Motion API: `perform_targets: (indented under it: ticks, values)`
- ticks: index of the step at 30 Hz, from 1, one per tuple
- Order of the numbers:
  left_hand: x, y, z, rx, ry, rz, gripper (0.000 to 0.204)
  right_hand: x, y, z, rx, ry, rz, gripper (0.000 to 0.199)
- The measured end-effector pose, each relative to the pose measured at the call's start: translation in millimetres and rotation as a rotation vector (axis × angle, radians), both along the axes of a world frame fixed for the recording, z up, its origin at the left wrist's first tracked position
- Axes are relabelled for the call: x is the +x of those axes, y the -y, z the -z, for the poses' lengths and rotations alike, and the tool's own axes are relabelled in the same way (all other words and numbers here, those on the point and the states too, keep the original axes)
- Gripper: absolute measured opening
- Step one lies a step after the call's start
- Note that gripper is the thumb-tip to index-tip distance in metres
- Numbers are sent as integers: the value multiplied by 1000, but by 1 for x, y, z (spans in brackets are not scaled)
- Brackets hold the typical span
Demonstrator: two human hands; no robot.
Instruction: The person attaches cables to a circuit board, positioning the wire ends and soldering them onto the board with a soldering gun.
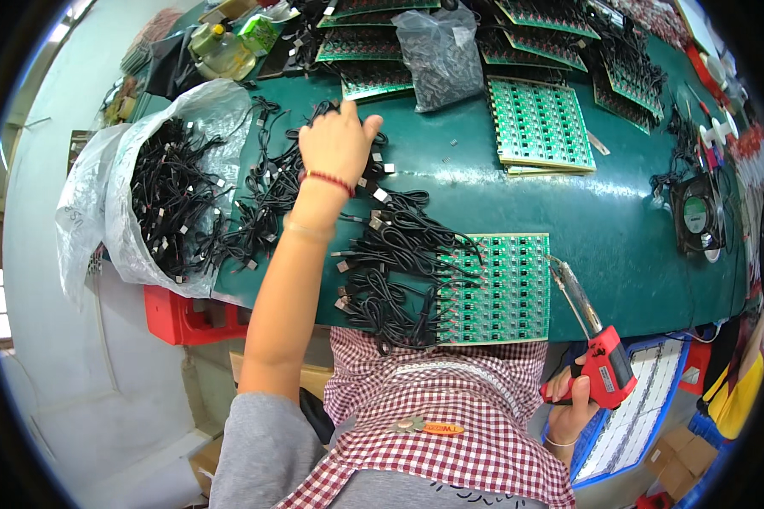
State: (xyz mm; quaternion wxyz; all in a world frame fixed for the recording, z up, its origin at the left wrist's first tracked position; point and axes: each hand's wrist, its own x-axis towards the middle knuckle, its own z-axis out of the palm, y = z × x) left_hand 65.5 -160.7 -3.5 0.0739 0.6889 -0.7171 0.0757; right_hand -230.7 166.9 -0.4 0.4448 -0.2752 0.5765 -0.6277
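Step in hand, by the look of it: fetching the next lead for soldering. The left hand point(339, 142) is stretched out over the loose heap of black cables point(267, 191) on the green worktop point(620, 220), palm down, fingers curled onto the strands. Whether a single cable is already pinched cannot be told; the fingertips are hidden under the hand.

The right hand point(573, 394) is kept low at the worktop's near edge, closed round the red grip of a soldering gun point(598, 348). Its tip is pointed up towards the right edge of the near circuit board panel point(501, 288), just beside it, apparently not touching.

That green panel is laid at the near edge in front of the body. A fan of black cables with metal plugs point(390, 271) is draped over its left half; these are judged to be leads already attached, though the joints are too small to confirm.

More cables are held in the clear plastic bag point(157, 199) at the left edge of the worktop. Further panels are stacked point(539, 125) beyond, with a grey bag of small parts point(440, 55) behind them.

Next move is judged to call for one cable being separated cleanly from the tangle and its end brought to a free pad on the panel's right side, the gun tip being kept clear of the insulation.
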Motion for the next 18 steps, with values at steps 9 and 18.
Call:
perform_targets:
  ticks: [9, 18]
  values:
    - [6, -6, 1, -43, -735, 100, 19, 8, 7, -8, -81, 78, 48, 37]
    - [-41, -147, -60, 1456, -2531, 255, 37, 17, 41, -30, -97, 246, 15, 33]
